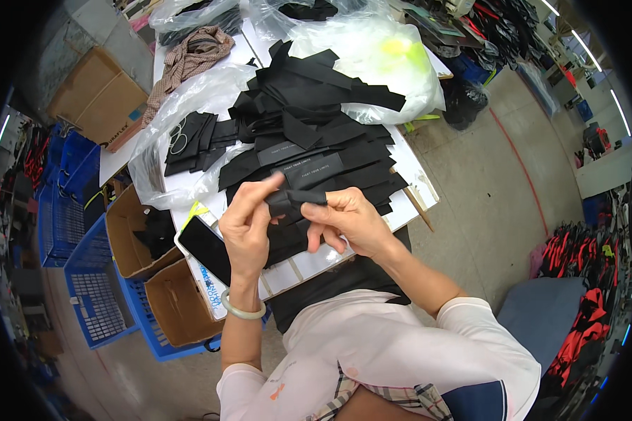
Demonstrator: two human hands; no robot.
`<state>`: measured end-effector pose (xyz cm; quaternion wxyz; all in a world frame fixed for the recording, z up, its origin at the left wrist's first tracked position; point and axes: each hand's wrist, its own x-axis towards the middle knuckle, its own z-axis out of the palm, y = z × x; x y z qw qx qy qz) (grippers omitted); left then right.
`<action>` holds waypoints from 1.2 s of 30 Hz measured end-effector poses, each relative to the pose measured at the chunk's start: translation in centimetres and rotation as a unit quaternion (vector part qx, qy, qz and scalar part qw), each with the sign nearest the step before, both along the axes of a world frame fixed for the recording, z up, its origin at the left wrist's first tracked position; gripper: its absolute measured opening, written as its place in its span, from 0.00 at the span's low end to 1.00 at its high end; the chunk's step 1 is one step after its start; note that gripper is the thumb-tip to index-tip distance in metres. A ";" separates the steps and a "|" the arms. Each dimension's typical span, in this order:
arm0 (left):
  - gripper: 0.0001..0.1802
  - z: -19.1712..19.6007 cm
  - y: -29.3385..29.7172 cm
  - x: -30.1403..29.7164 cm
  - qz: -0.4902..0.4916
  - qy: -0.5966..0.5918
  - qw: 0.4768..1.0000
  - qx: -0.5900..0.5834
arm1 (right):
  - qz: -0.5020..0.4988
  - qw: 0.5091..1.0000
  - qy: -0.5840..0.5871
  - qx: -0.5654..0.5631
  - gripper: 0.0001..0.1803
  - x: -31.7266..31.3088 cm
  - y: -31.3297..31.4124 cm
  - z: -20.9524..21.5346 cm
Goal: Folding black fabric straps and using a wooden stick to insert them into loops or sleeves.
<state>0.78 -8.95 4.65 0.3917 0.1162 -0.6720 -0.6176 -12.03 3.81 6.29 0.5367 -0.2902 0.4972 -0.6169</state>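
Observation:
Between my two hands is a short black fabric strip (295,201), held above the near part of the table. My right hand (345,219) pinches its right end between thumb and fingers. At its left end, the fingers of my left hand (248,221) are curled round the cloth, with the index finger raised and slightly blurred. A pale bangle circles my left wrist. Just beyond my hands spreads a large heap of black fabric pieces (309,105), some with printed panels. Left of the heap lie a neat stack of black pieces (202,140) and a pair of scissors (178,137).
A black phone or tablet (205,249) rests at the table's left edge. Clear plastic bags (372,52) surround the heap. Cardboard boxes (182,302) and blue crates (98,298) stand at the left below the table. A grey padded seat (544,330) is at the right.

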 end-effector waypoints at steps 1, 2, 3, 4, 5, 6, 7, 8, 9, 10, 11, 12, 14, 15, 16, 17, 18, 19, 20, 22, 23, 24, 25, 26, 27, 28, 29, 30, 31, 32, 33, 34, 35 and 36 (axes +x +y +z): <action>0.16 -0.2 0.2 0.0 -0.009 0.025 0.992 0.121 | -0.002 1.000 -0.002 -0.001 0.15 0.3 -0.2 -0.1; 0.16 -0.1 0.4 -0.6 -0.010 0.023 0.993 0.119 | -0.041 0.999 0.013 -0.022 0.15 0.5 -0.4 -0.2; 0.20 0.1 0.8 -1.4 -0.053 0.101 0.956 0.271 | -0.080 0.995 0.029 -0.043 0.15 0.8 -0.6 -0.3; 0.26 0.1 1.1 -2.1 -0.094 0.174 0.888 0.414 | -0.069 0.995 0.068 -0.007 0.13 1.1 -0.6 -0.6; 0.31 -0.4 1.5 -2.2 -0.183 0.194 0.862 0.431 | -0.051 0.991 0.120 -0.014 0.12 1.7 -0.5 -1.1; 0.30 -0.6 1.6 -2.6 -0.221 0.221 0.831 0.461 | -0.034 0.984 0.172 -0.021 0.12 2.1 -0.5 -1.3; 0.28 -0.4 1.3 -2.5 -0.200 0.217 0.834 0.467 | -0.032 0.978 0.207 -0.009 0.10 2.2 -0.4 -1.2; 0.26 -0.3 1.1 -2.6 -0.179 0.213 0.835 0.474 | -0.038 0.978 0.207 -0.010 0.10 2.2 -0.4 -1.6; 0.26 -0.4 1.1 -2.8 -0.185 0.209 0.835 0.474 | -0.054 0.966 0.251 -0.033 0.09 2.3 -0.4 -2.2; 0.22 -0.5 1.1 -2.9 -0.190 0.219 0.841 0.457 | -0.071 0.951 0.295 -0.056 0.09 2.3 -0.4 -2.5; 0.18 -0.7 1.0 -3.0 -0.193 0.229 0.847 0.438 | -0.061 0.954 0.290 -0.032 0.08 2.2 -0.2 -2.1; 0.18 -0.6 1.2 -3.2 -0.197 0.227 0.847 0.438 | -0.066 0.954 0.290 -0.032 0.08 2.2 -0.2 -2.2; 0.15 -0.5 1.7 -3.8 -0.095 0.158 0.940 0.288 | -0.082 0.933 0.344 -0.065 0.11 2.2 0.0 -2.5; 0.17 -0.6 1.7 -4.0 -0.096 0.170 0.940 0.279 | -0.086 0.932 0.345 -0.066 0.11 2.0 0.2 -2.4; 0.17 -0.6 1.9 -4.2 -0.099 0.170 0.940 0.278 | 0.005 0.994 0.095 -0.059 0.14 1.6 0.5 -2.3; 0.18 -0.5 2.2 -4.4 -0.181 0.209 0.917 0.288 | 0.098 0.981 -0.162 -0.047 0.16 1.5 0.8 -2.2; 0.19 -0.5 2.5 -4.5 -0.261 0.247 0.885 0.296 | 0.098 0.981 -0.161 -0.048 0.16 1.8 0.8 -2.0; 0.22 -0.3 3.2 -4.8 -0.302 0.287 0.858 0.301 | 0.126 0.940 -0.306 -0.084 0.17 2.5 0.6 -1.8; 0.22 -0.1 3.1 -4.6 -0.303 0.287 0.858 0.298 | 0.153 0.876 -0.443 -0.118 0.19 3.1 0.4 -1.5; 0.21 0.2 2.8 -4.0 -0.304 0.247 0.894 0.216 | 0.178 0.868 -0.445 -0.131 0.18 3.2 0.2 -2.3; 0.20 0.1 3.1 -3.8 -0.276 0.202 0.908 0.244 | 0.154 0.935 -0.303 -0.105 0.19 2.7 0.3 -1.2; 0.18 -0.1 3.2 -3.7 -0.287 0.166 0.912 0.242 | 0.127 0.977 -0.153 -0.075 0.20 2.2 0.3 -0.6; 0.17 0.1 3.3 -3.5 -0.280 0.111 0.899 0.319 | 0.091 0.987 0.069 -0.116 0.14 1.7 -0.3 -2.6; 0.17 0.3 3.4 -3.3 -0.268 0.053 0.877 0.395 | 0.094 0.987 0.067 -0.114 0.14 0.9 -0.4 -2.6; 0.17 0.4 3.7 -3.4 -0.252 0.038 0.868 0.426 | 0.031 0.930 0.357 -0.085 0.13 0.2 0.2 -2.4; 0.16 0.4 4.0 -3.8 -0.237 0.023 0.858 0.456 | -0.031 0.787 0.615 -0.048 0.14 -0.1 0.7 -2.3; 0.16 0.5 3.7 -4.3 -0.239 0.033 0.858 0.452 | -0.073 0.768 0.631 -0.082 0.16 -0.2 0.3 -2.3; 0.16 0.3 3.4 -4.6 -0.255 0.032 0.846 0.467 | -0.073 0.767 0.633 -0.080 0.16 -0.2 0.1 -2.2; 0.18 0.6 3.5 -4.9 -0.227 0.021 0.845 0.483 | -0.058 0.783 0.618 -0.035 0.16 -0.3 -0.1 -2.1; 0.20 1.0 3.4 -5.1 -0.198 0.013 0.845 0.496 | -0.041 0.796 0.604 0.006 0.16 -0.6 -0.5 -1.8; 0.21 0.5 2.8 -5.3 -0.222 0.067 0.821 0.521 | -0.029 0.891 0.452 0.028 0.16 -0.9 -0.8 -1.7; 0.22 0.1 2.0 -5.3 -0.245 0.120 0.794 0.543 | -0.028 0.889 0.455 0.027 0.16 -1.0 -0.4 -1.4; 0.23 0.1 1.6 -4.9 -0.184 0.144 0.810 0.539 | 0.017 0.933 0.358 0.042 0.18 -0.4 0.4 -0.9; 0.22 -0.2 1.3 -5.1 -0.175 0.173 0.811 0.530 | 0.062 0.963 0.256 0.057 0.20 0.1 0.9 -0.8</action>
